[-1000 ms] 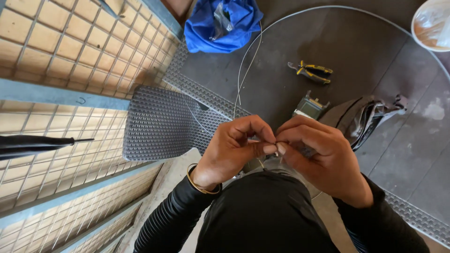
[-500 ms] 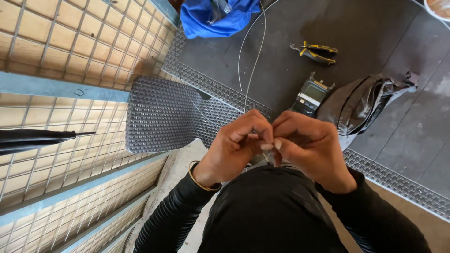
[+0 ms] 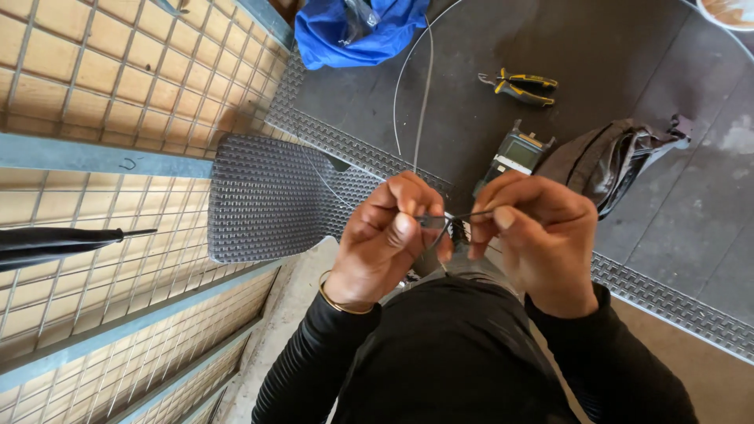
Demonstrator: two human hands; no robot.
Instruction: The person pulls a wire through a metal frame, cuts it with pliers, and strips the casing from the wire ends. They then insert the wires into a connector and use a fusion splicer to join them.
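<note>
Pinching a thin cable between both hands

Running up from the fingers, the thin grey cable [image 3: 425, 86] arcs over the dark floor. The left hand [image 3: 389, 235] and right hand [image 3: 534, 235] each close fingertips on its end, held before the chest. Just behind lie a handheld tester [image 3: 514, 153], yellow-handled pliers [image 3: 520, 85] and a blue bag [image 3: 353, 31].

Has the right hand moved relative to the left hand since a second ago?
Yes. The right hand has drawn slightly away from the left hand: their fingertips touched then; now a short stretch of thin cable shows between them.
</note>
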